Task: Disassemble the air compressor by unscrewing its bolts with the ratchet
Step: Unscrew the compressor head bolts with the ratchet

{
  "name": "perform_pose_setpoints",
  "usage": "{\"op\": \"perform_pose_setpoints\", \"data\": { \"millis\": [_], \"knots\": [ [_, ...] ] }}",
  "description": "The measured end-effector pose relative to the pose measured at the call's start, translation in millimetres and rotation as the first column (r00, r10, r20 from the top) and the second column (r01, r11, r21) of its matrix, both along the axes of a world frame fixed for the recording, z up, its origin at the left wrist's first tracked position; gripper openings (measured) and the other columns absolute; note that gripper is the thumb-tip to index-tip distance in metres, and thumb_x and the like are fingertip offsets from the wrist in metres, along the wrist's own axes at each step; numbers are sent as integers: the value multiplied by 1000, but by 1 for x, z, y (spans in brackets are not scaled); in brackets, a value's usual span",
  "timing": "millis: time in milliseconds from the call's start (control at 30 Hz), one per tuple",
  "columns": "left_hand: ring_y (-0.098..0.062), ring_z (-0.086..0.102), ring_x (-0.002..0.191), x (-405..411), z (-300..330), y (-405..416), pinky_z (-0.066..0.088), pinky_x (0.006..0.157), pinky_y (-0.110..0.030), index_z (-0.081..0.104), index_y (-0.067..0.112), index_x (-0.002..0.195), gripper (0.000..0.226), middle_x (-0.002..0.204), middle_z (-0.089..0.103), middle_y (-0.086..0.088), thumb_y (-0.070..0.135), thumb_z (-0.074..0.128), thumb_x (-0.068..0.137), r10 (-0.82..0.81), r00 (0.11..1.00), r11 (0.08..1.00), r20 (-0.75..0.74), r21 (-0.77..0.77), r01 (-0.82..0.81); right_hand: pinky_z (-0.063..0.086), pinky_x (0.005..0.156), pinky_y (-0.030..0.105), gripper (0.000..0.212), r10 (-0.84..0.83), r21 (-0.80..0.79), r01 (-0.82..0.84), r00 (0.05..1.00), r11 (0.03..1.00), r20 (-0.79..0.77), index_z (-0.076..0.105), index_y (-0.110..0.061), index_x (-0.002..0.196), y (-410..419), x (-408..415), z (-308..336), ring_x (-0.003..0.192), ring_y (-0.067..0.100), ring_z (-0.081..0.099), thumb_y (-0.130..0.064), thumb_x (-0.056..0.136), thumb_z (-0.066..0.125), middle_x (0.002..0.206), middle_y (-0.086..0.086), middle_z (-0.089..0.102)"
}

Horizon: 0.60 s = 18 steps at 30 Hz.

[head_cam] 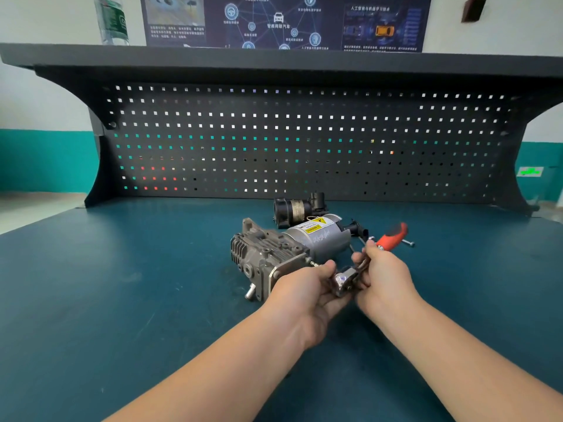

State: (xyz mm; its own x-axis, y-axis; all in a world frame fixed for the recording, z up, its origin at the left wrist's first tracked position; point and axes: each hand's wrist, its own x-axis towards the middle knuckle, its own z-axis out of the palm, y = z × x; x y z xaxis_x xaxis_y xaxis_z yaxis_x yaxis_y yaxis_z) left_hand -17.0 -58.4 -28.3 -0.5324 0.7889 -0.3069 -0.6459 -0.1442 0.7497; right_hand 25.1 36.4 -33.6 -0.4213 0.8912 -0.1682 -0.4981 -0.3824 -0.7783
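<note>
While both forearms reach in over the blue-green bench top (122, 300), the ratchet (359, 266) is held up between the two hands, just in front of the air compressor (283, 251). Left hand (307, 287) is curled around the shiny chrome head end, fingers wrapped underneath and thumb up on top, close to a bolt (313, 263) sticking out of the compressor's near face. Right hand (384, 275) pinches the metal shank further along, fingertips closed on it, with the red-and-black handle (393, 234) angling up and away to the right. That compressor lies on its side mid-bench, finned grey casting to the left, silver motor can with a yellow warning label to the right. Behind it, a smaller black cylindrical part (297, 208) sits near the foot of the dark pegboard (304, 141). Over on the right, a loose long bolt (408, 242) lies on the bench just past the handle. Up on the top shelf, far left, stands a plastic bottle (112, 21).
</note>
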Motion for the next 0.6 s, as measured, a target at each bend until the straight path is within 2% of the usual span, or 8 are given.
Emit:
{"op": "perform_pose_setpoints", "data": {
  "millis": [100, 167, 300, 400, 433, 500, 533, 600],
  "knots": [
    [-23, 60, 66, 0, -1, 0, 56, 56, -30, 58, 0, 88, 6, 80, 64, -17, 6, 57, 91, 6, 1000, 1000, -24, -21, -7, 31, 37, 17, 24, -52, 301, 42, 998, 953, 25, 49, -18, 77, 0, 0, 4, 33, 3, 38, -25, 99, 47, 54, -3, 49],
    [-24, 60, 68, 0, -2, 0, 56, 58, -30, 59, 1, 87, 7, 82, 64, -17, 8, 60, 89, 8, 999, 1000, -42, -27, -9, 33, 46, 20, 25, -141, 614, 66, 987, 787, 75, 47, -18, 75, -3, 2, 7, 42, 4, 39, -25, 99, 46, 50, -9, 49],
    [-20, 61, 64, -1, -4, 0, 57, 54, -26, 64, 3, 81, 10, 70, 64, -10, 9, 60, 89, -7, 999, 1000, -44, -5, 7, 38, 52, 22, 20, -148, 963, -9, 988, 269, 51, 43, -26, 77, -17, 10, 9, 50, 7, 44, -28, 96, 48, 55, -9, 48],
    [-12, 66, 55, 3, -2, -3, 53, 50, -20, 63, 10, 76, 28, 61, 67, -3, 12, 44, 96, -10, 998, 994, 67, 109, 3, 39, 51, 27, 9, -252, 972, -70, 968, -222, 12, 51, -26, 86, -25, 13, 8, 52, 10, 42, -32, 92, 48, 59, -12, 49],
    [-10, 66, 52, 5, -1, -4, 51, 47, -18, 61, 11, 76, 32, 58, 68, -2, 14, 39, 99, -7, 993, 984, 121, 175, -14, 39, 50, 29, 16, -285, 946, -76, 958, -314, -17, 55, -18, 88, -27, 12, 7, 53, 12, 43, -31, 91, 47, 59, -10, 51],
    [-10, 65, 48, 4, -1, -4, 51, 44, -18, 62, 11, 72, 36, 56, 67, -2, 12, 38, 99, 2, 992, 983, 129, 182, -25, 39, 50, 30, 21, -292, 954, -61, 956, -292, -28, 57, -14, 87, -27, 11, 6, 53, 14, 44, -32, 91, 47, 59, -13, 50],
    [-13, 65, 49, 2, -1, -3, 52, 45, -20, 63, 9, 69, 34, 58, 67, -4, 7, 42, 96, 5, 997, 993, 83, 120, -15, 39, 51, 30, 15, -276, 978, -44, 961, -203, -14, 53, -22, 84, -27, 10, 6, 52, 12, 43, -34, 92, 47, 57, -15, 48],
    [-18, 61, 56, -1, -1, -2, 55, 45, -24, 64, 2, 74, 24, 64, 63, -9, 0, 48, 92, -1, 1000, 1000, 11, 31, 1, 40, 53, 31, 18, -242, 996, -16, 970, 83, 35, 42, -31, 78, -23, 9, 5, 51, 9, 44, -33, 94, 47, 54, -13, 46]
  ]
}}
